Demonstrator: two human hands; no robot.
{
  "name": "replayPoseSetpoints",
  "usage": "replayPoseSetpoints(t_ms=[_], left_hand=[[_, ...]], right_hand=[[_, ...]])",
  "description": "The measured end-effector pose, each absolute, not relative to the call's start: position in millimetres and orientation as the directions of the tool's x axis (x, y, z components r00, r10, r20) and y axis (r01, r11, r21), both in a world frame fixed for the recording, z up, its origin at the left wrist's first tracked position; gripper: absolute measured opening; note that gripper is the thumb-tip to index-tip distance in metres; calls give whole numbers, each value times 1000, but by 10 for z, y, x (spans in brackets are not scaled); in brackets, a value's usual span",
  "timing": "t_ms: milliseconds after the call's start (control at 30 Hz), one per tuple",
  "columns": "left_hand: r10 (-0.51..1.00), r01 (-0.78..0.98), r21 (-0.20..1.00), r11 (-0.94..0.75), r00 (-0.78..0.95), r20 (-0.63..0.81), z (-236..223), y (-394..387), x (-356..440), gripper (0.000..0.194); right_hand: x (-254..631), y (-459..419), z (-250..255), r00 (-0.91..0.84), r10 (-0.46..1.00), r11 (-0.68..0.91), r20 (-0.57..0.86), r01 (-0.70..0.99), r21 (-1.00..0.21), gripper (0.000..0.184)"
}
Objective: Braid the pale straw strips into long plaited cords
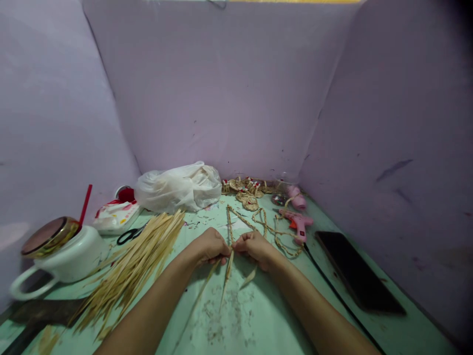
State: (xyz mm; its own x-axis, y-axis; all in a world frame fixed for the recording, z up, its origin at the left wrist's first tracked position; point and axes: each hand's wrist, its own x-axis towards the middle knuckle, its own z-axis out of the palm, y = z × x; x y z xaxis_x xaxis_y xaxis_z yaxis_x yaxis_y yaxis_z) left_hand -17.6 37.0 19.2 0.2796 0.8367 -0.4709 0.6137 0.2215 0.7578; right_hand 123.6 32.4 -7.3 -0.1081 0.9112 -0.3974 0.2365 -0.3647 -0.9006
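while the left hand and right hand both pinch the straw cord at its near end, steady, even tension should keep each turn snug. pale tan and knobbly, the cord lies across the green table, looping toward the pink glue gun, loose tails splayed below the hands.

White mug at left, plastic bag farther back, black slab, perhaps a phone, at right
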Motion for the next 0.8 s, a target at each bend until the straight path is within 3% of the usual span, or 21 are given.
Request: replayPoseSetpoints(t_ms=[200, 367, 433, 567, 633, 733, 800], left_hand=[[870, 778, 617, 119, 217, -442, 204, 216, 8, 14], [982, 925, 376, -50, 115, -151, 147, 37, 165, 14], [986, 932, 356, -76, 124, -114, 155, 11, 178, 14], [946, 859, 510, -36, 194, -259, 218, 142, 48, 19], [927, 781, 619, 81, 169, -335, 258, 258, -49, 28], [922, 561, 775, 290, 55, -384, 276, 382, -134, 18], [858, 397, 817, 419, 122, -499, 236, 412, -134, 11]], right_hand=[[1241, 323, -81, -174, 880, -431, -442, 97, -897, 5], [1229, 314, -88, -133, 883, -438, -450, 111, -892, 6], [1220, 307, -91, -139, 880, -437, -454, 135, -889, 6], [1244, 312, -99, -208, 877, -415, -434, 129, -900, 4], [1273, 325, -108, -273, 864, -413, -423, 94, -906, 3], [1309, 345, -128, -340, 846, -416, -411, 60, -907, 5], [1321, 352, -139, -357, 841, -420, -406, 41, -907, 2]])
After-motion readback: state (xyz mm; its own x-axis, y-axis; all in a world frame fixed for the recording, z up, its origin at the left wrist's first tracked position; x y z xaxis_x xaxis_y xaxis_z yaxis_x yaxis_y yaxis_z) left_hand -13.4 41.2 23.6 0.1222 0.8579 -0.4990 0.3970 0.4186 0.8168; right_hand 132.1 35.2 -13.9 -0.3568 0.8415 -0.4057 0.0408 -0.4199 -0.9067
